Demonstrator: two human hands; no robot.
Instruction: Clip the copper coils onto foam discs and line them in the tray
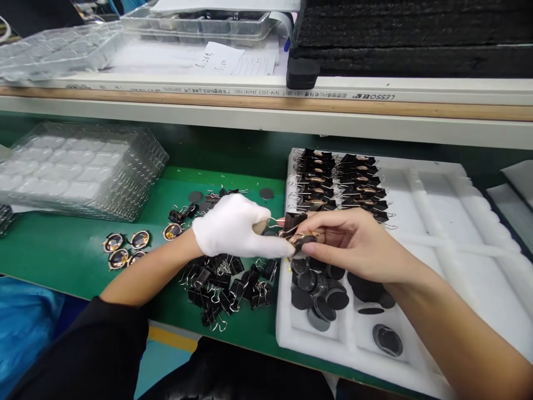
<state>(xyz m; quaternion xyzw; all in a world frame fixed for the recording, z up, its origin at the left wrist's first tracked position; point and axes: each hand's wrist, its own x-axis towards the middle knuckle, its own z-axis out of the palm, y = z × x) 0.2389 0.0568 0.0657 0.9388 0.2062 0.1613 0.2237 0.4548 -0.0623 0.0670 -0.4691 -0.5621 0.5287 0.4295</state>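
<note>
My left hand (235, 228), in a white glove, is closed on a black binder clip (293, 222) with wire handles; its thumb reaches a small round gold-rimmed piece with a dark disc (306, 241). That piece sits between the thumb and fingers of my bare right hand (352, 241). The clip touches or nearly touches it; fingers hide the exact contact. Below my left hand lies a heap of loose binder clips (225, 286). Dark round discs (322, 297) are piled in the white foam tray (287, 328) under my right hand.
Rows of clipped gold-rimmed pieces (316, 178) stand at the tray's back left. Several gold-rimmed pieces with amber centres (119, 259) lie on the green mat (62, 244). Stacked clear plastic trays (83, 172) are at the left. A shelf edge (250, 116) crosses behind.
</note>
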